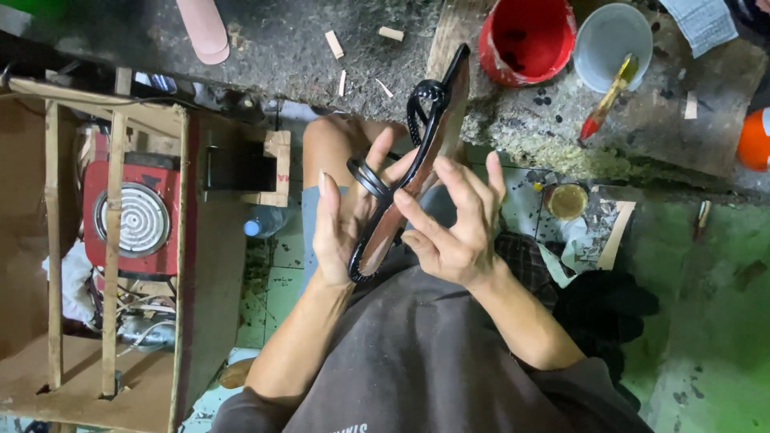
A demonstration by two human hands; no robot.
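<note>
I hold a sandal [433,136] up on edge in front of me, with a brown sole and glossy black straps. My left hand [341,220] cradles its lower end, fingers by the black strap loop. My right hand [453,224] presses against the sole's other side, fingers spread and the thumb on the edge. The toe end points away toward the workbench.
A rough workbench [321,56] ahead carries a red bucket [525,36], a grey cup with a brush [613,44] and wood scraps. A red electric hotplate [132,220] sits in a wooden frame at left. A small glue jar [566,200] stands on the floor at right.
</note>
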